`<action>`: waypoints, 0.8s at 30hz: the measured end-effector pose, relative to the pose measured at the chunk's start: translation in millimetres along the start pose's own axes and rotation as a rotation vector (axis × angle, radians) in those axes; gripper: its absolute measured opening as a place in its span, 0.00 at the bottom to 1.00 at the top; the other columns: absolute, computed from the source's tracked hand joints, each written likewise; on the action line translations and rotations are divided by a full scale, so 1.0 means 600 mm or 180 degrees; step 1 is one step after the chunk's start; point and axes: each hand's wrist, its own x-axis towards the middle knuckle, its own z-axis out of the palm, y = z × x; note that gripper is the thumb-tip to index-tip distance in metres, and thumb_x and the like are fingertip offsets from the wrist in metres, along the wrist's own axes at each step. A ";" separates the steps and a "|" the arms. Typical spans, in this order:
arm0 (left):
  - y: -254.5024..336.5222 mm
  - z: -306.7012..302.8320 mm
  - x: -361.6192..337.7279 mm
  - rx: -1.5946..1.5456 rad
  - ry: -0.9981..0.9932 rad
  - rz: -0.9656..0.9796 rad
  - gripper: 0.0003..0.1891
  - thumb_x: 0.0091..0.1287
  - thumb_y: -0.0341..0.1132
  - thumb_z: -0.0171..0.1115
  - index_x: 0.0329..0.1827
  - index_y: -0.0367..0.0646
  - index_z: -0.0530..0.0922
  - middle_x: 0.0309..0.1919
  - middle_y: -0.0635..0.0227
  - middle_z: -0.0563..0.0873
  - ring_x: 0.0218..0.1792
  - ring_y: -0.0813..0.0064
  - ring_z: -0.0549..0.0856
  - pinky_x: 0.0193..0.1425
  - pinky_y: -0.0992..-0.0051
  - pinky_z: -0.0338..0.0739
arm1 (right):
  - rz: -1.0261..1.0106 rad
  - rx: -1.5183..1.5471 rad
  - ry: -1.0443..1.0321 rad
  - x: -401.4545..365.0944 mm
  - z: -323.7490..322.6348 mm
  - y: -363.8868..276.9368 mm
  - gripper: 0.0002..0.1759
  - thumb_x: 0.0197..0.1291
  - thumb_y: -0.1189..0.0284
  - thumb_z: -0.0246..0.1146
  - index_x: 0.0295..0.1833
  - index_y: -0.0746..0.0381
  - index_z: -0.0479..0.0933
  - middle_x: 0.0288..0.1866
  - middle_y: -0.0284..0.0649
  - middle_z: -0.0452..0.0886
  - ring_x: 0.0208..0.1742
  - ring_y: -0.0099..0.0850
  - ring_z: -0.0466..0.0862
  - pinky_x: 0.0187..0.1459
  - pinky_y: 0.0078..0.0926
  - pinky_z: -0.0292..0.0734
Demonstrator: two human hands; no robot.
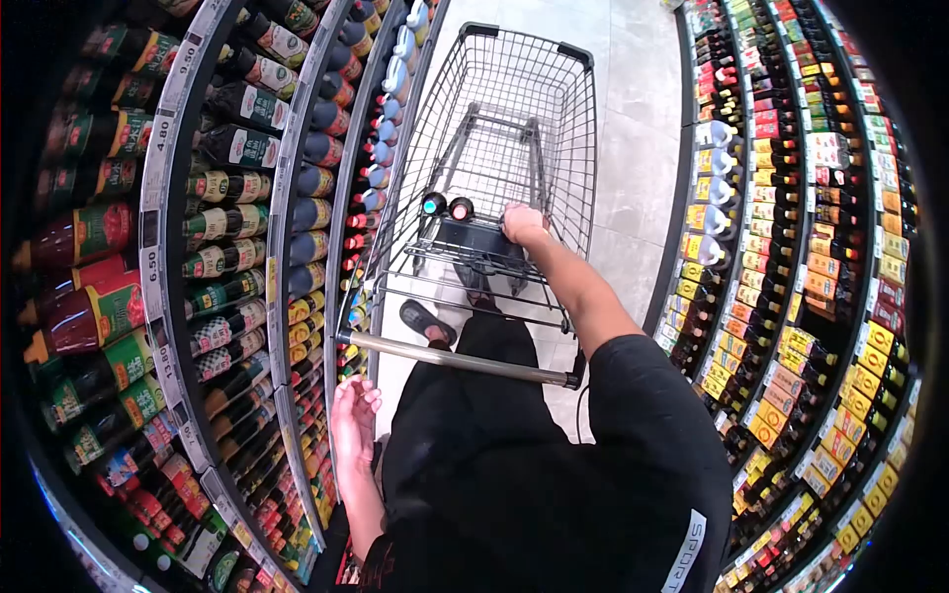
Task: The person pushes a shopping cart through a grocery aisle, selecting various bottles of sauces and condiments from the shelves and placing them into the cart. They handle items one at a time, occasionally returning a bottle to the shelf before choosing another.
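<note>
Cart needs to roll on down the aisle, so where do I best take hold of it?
Take the handle bar, coming from the near side, gripping over its top. It runs straight across the near end of the cart, bare along its length. The left hand hangs open below its left end; the right hand is down inside the cart.

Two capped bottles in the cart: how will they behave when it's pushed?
Likely heavy for their size: the bottles look dark and full. Apt to slide or tip: the cart is bare wire mesh, with nothing bracing them but the right hand next to them. Possibly fragile if they knock together; whether they are glass can't be told.
</note>
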 end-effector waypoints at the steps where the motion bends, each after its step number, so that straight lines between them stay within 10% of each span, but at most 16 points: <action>1: -0.004 0.003 -0.003 -0.0009 0.0049 -0.0012 0.12 0.76 0.39 0.50 0.55 0.42 0.72 0.42 0.64 0.82 0.41 0.73 0.83 0.48 0.75 0.79 | -0.0023 0.0016 -0.0031 0.010 0.013 0.001 0.26 0.60 0.57 0.63 0.56 0.65 0.72 0.52 0.50 0.83 0.55 0.45 0.83 0.52 0.43 0.80; 9: -0.018 0.040 -0.003 0.0288 0.0321 -0.0075 0.12 0.76 0.39 0.51 0.54 0.42 0.74 0.43 0.65 0.82 0.41 0.74 0.83 0.49 0.74 0.78 | -0.0400 -0.0250 0.0142 0.029 0.065 0.009 0.14 0.64 0.69 0.53 0.50 0.64 0.76 0.48 0.48 0.84 0.51 0.38 0.85 0.48 0.42 0.81; 14: -0.017 0.052 0.002 0.0387 0.0277 -0.0108 0.11 0.75 0.38 0.52 0.53 0.44 0.75 0.43 0.67 0.82 0.41 0.75 0.83 0.50 0.75 0.76 | 0.0553 0.0681 0.0084 0.056 0.067 0.032 0.15 0.62 0.62 0.55 0.44 0.62 0.78 0.41 0.49 0.86 0.42 0.47 0.86 0.44 0.46 0.81; 22: 0.045 0.100 0.043 0.0799 -0.0267 0.0624 0.11 0.74 0.40 0.55 0.52 0.43 0.74 0.42 0.69 0.82 0.40 0.78 0.81 0.46 0.77 0.75 | -0.0260 0.1875 0.1302 -0.079 -0.265 0.083 0.22 0.54 0.54 0.59 0.36 0.63 0.80 0.32 0.53 0.83 0.39 0.51 0.85 0.42 0.44 0.78; 24: 0.059 0.121 0.062 0.0856 -0.0507 0.0757 0.12 0.74 0.40 0.55 0.53 0.43 0.74 0.43 0.69 0.82 0.41 0.78 0.81 0.48 0.76 0.75 | -0.0584 0.2141 0.1178 -0.153 -0.375 0.067 0.20 0.59 0.55 0.59 0.35 0.63 0.79 0.25 0.43 0.80 0.30 0.34 0.81 0.35 0.33 0.74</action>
